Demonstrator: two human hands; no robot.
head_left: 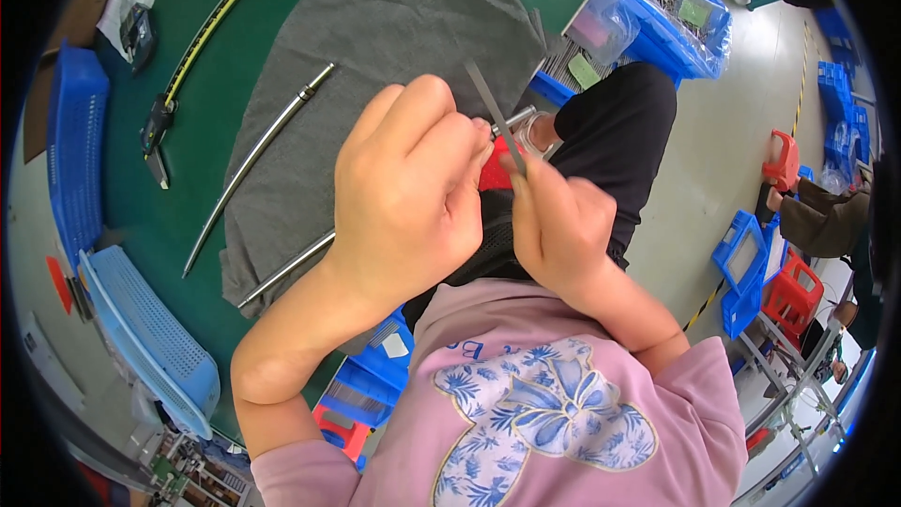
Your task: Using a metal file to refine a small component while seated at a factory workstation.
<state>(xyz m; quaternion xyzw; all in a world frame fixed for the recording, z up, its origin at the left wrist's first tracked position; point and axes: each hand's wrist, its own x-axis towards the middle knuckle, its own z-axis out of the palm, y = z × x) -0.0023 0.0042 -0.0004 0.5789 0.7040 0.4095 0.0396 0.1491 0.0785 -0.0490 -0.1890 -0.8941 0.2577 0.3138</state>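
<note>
- Green bench [183, 216] is seen from 8 round to 12 o'clock, partly covered by a grey cloth [394, 9].
- Grey floor [690, 150] is shown toward 2 o'clock; two red stools [796, 293] and stacked blue crates [743, 268] are placed around 3 o'clock, where other people are partly seen.
- Between 9 and 10 o'clock, a spare steel rod [251, 165] is laid on the bench and cloth, its stepped end pointed toward 1 o'clock.
- A held steel rod [296, 265] is passed behind the left wrist; its far end is brought out beyond the knuckles, near the centre, toward 1 o'clock.
- That rod is gripped in the clenched left hand [408, 192], by which its middle is hidden.
- A narrow grey metal strip [486, 99] is pinched between the thumb and curled fingers of the right hand [568, 225]; it is tilted toward 11 o'clock and crossed in front of the held rod's end. Whether they are touching cannot be told.
- A caliper [158, 124] is rested on the bench toward 10 o'clock.
- A dark blue basket [77, 145] is set past it; a light blue basket [155, 333] is seen at 8 o'clock.
- Small metal parts are held in a blue bin [690, 54] between 1 and 2 o'clock.
</note>
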